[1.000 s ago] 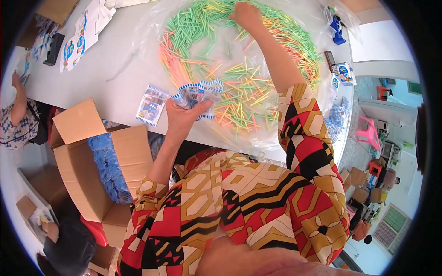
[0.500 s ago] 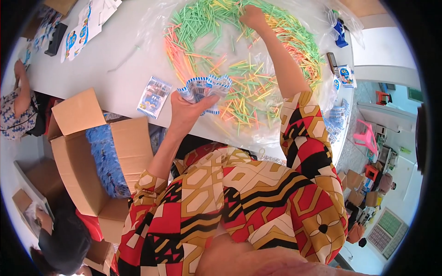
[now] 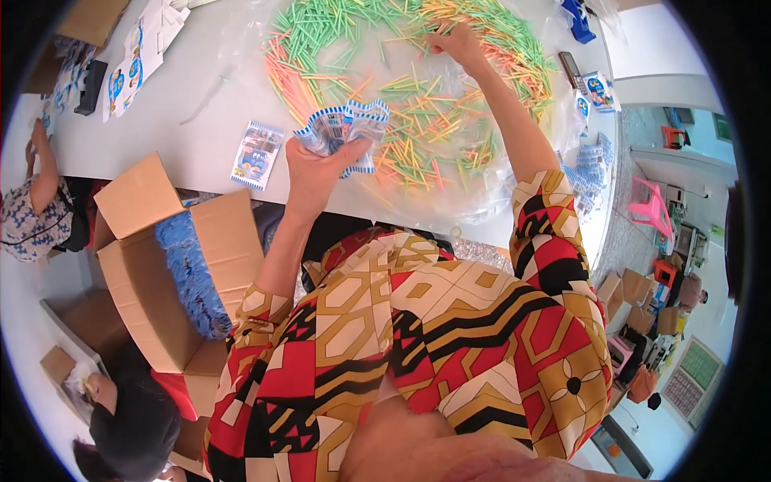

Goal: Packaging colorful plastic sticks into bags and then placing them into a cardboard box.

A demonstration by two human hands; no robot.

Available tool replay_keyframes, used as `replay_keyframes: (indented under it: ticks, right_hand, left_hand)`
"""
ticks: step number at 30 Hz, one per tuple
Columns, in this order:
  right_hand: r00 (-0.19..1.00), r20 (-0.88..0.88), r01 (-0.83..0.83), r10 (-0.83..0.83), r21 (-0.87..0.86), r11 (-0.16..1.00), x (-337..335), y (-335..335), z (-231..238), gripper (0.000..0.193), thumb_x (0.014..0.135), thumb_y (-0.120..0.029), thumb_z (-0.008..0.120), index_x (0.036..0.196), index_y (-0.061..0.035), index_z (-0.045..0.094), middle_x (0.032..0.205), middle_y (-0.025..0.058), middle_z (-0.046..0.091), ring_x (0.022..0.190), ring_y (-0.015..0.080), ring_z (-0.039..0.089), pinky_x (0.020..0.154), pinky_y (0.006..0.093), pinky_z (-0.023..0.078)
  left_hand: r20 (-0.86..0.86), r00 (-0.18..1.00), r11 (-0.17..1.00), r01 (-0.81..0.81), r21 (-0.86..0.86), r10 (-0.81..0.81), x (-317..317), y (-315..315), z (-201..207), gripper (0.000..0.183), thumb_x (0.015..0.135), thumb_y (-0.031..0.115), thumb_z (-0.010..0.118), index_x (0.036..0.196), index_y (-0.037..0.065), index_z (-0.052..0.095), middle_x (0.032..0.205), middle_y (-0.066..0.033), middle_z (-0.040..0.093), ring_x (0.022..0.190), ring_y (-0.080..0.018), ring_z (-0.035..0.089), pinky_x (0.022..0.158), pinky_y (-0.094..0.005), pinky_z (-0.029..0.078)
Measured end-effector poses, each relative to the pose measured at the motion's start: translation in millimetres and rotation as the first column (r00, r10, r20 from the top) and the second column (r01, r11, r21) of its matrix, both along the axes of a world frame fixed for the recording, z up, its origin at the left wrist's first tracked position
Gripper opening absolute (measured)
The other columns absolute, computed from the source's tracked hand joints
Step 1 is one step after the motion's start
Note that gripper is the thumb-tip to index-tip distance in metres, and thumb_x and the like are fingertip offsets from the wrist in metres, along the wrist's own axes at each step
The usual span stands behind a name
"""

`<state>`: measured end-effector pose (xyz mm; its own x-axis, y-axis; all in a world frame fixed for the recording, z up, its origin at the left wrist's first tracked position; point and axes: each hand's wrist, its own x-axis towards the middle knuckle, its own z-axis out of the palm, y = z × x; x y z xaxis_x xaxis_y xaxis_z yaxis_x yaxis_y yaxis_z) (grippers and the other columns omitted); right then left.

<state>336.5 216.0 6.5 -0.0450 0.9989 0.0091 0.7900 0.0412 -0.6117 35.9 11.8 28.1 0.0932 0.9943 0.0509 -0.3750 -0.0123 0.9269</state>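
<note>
My left hand (image 3: 315,165) grips a bunch of small blue-and-white printed packets (image 3: 345,127) just above the near edge of the white table (image 3: 193,145). My right hand (image 3: 454,42) reaches far across, fingers pinched down into a ring-shaped heap of thin green, yellow and orange sticks (image 3: 418,88) spread on clear plastic sheet. Whether it holds a stick I cannot tell. One loose printed packet (image 3: 257,154) lies flat on the table left of my left hand.
An open cardboard box (image 3: 173,273) filled with blue packets stands at my left. More printed packets (image 3: 136,56) lie at the table's far left. Another person's arm (image 3: 36,161) rests at the left; a dark-haired head (image 3: 132,426) shows below. Stacked blue packets (image 3: 590,165) sit right.
My right hand has drawn back from the far rim of the stick heap toward its middle. My left hand with the packets has lifted slightly and shifted right.
</note>
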Motion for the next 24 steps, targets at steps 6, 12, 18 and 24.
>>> replay_keyframes:
  ticks: [6,12,18,24]
  right_hand:
    - [0.935,-0.322,-0.144,0.145,0.026,0.989,-3,-28,9,0.024,0.082,-0.024,0.063,0.093,-0.0029,0.063,0.071,0.0022,0.062,0.065,0.0067,0.057,0.062,0.0218,0.045]
    - [0.572,-0.726,-0.343,0.382,0.211,0.915,-32,-71,57,0.009,0.077,-0.008,0.061,0.070,-0.0026,0.057,0.060,0.0007,0.054,0.054,0.0080,0.050,0.049,0.0234,0.040]
    - [0.738,-0.630,-0.197,0.241,0.141,0.970,-87,-148,136,0.004,0.079,-0.003,0.059,0.082,-0.0006,0.059,0.063,0.0025,0.056,0.052,0.0081,0.050,0.047,0.0213,0.039]
    - [0.778,-0.605,-0.156,0.171,0.078,0.985,-84,-164,136,0.008,0.079,-0.004,0.062,0.084,0.0012,0.060,0.060,0.0025,0.056,0.051,0.0082,0.051,0.046,0.0217,0.039]
  left_hand:
    - [-0.035,0.999,1.000,-0.013,0.021,0.014,2,5,0,0.019,0.074,0.006,0.072,0.091,0.000,0.065,0.080,-0.0023,0.065,0.069,-0.0060,0.058,0.064,-0.0224,0.048]
    - [-0.091,0.996,0.998,0.025,0.065,-0.019,5,18,-7,0.020,0.073,0.009,0.074,0.090,-0.001,0.066,0.081,-0.0031,0.066,0.070,-0.0061,0.058,0.064,-0.0210,0.048]
    - [-0.077,0.996,0.992,0.060,0.111,-0.051,10,21,-20,0.017,0.075,0.008,0.073,0.087,0.000,0.067,0.079,-0.0020,0.066,0.069,-0.0053,0.058,0.063,-0.0202,0.047]
    - [-0.043,0.995,0.990,0.095,0.101,-0.091,21,22,-18,0.016,0.074,0.007,0.073,0.087,0.000,0.068,0.078,-0.0010,0.066,0.068,-0.0043,0.057,0.062,-0.0193,0.046]
